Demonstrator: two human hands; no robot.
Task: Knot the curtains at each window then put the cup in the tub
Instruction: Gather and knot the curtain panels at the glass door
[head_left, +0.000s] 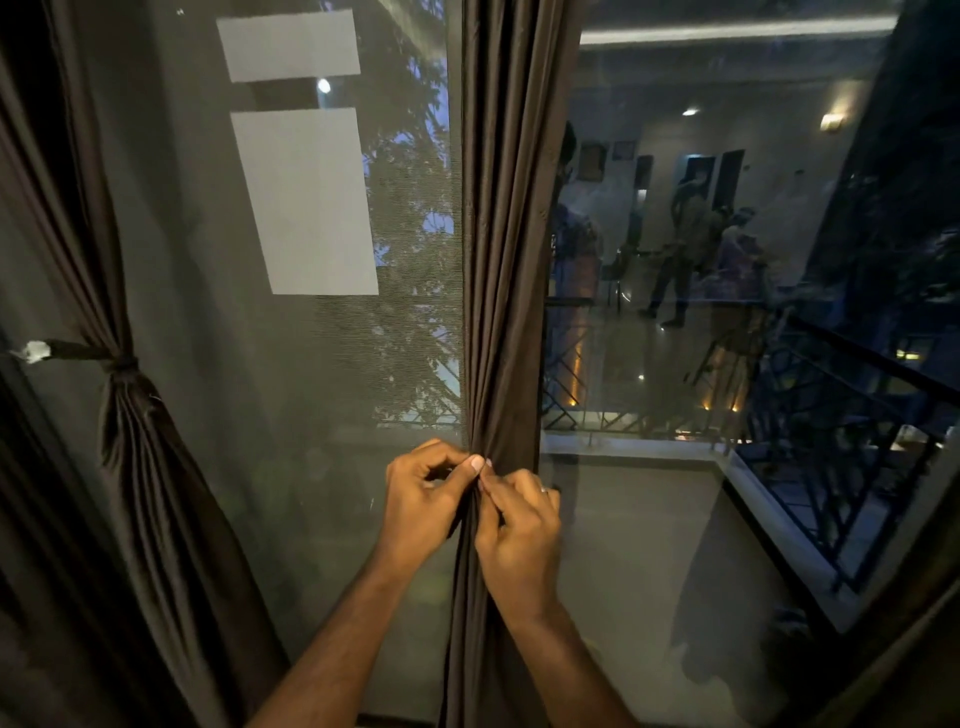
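A dark brown curtain (506, 234) hangs gathered into a narrow bunch down the middle of the window. My left hand (423, 499) pinches the bunch from its left side, thumb and fingers curled on the fabric. Against it, my right hand (519, 535) grips the same bunch from the right, with a ring on one finger. At the far left a second brown curtain (135, 415) is drawn in at its waist by a dark tie-back (83, 352). No cup or tub is in view.
A mesh screen (291, 374) covers the left pane, with pale rectangles behind it. The right glass pane (691, 260) reflects a lit room with people. Outside are a balcony floor and a black railing (857, 431). Dark fabric fills the lower right corner.
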